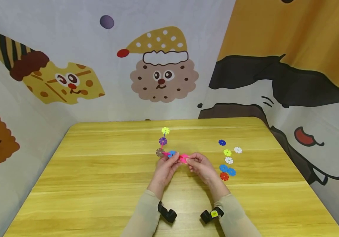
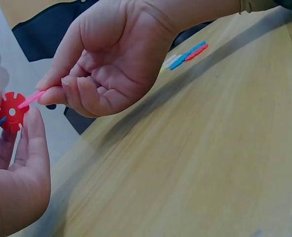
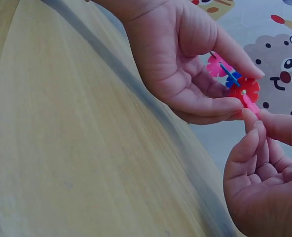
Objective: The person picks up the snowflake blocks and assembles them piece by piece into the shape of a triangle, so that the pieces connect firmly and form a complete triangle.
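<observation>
Holding a chain of snowflake discs w/ both hands, just above the table [image 1: 98, 184], near its middle. My left hand [image 1: 166, 168] pinches a red disc [image 3: 244, 90] at the near end of the chain, thumb on one side & fingers on the other. My right hand [image 1: 201, 167] pinches a pink disc [image 2: 31, 98], seen edge-on, fingers curled round it, its edge touching a slot in the red disc's rim. The two hands are close together, fingertips almost meeting over that joint.

From the red disc the chain's long axis runs away from me & slightly left across the tabletop: blue disc [image 1: 172, 153], brown disc [image 1: 159, 152], then purple disc [image 1: 163, 141], w/ a yellow-green disc [image 1: 165, 130] at the far end, pointing toward the back wall. The far part seems to rest on the wood; can't tell exactly where it lifts off.

To my right lie loose discs [image 1: 228, 160], well apart from the chain: red one nearest, two blue touching each other, then white, yellow, another white, & a dark blue one farthest. Beyond the table edge, a cookie-face wall print [image 1: 163, 79].
</observation>
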Demonstrator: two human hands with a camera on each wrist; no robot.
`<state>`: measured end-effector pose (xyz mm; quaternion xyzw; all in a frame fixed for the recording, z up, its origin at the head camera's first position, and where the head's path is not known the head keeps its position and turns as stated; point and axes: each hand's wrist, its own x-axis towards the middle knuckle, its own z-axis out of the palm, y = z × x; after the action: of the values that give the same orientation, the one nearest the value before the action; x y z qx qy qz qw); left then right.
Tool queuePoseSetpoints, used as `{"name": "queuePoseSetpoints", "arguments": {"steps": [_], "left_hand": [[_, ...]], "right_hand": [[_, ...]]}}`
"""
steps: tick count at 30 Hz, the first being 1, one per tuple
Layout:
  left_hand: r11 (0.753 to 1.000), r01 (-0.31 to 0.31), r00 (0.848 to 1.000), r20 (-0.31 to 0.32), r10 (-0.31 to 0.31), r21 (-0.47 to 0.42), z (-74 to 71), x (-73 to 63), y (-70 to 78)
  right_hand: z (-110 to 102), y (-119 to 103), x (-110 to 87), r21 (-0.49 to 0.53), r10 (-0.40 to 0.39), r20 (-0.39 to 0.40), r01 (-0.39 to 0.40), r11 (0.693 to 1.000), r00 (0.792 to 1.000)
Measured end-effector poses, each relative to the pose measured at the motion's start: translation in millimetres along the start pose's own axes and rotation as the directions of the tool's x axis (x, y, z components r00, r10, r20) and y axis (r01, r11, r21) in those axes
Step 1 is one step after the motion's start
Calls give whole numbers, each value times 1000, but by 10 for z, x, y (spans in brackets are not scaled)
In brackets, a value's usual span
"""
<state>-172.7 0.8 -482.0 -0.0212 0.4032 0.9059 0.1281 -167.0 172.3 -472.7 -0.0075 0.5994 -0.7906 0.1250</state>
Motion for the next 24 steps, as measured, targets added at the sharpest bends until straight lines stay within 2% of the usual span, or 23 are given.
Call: {"name": "queuePoseSetpoints", "arguments": {"steps": [4, 9, 14, 19, 24], "left_hand": [[1000, 14, 1000, -4, -14, -19, -8, 0, 9], [1000, 12, 1000, 0, -12, -3, -31, -2, 20], [1000, 4, 1000, -6, -4, -12, -47, 0, 48], [1000, 0, 1000, 8, 0, -30, -77, -2, 67], [999, 0, 1000, 16, 0, -37, -104, 7, 92]], "right_hand": [[2, 1, 3, -11, 3, -6, -3, 1000, 1000], [-26, 2, 5, -37, 7, -1, -7, 999, 1000], [-102, -44, -17, -162, -8, -20, 5, 987, 1000], [-344, -150, -96, -324, -65, -27, 53, 945, 997], [-728, -287, -256, -500, -137, -36, 101, 860, 990]]}}
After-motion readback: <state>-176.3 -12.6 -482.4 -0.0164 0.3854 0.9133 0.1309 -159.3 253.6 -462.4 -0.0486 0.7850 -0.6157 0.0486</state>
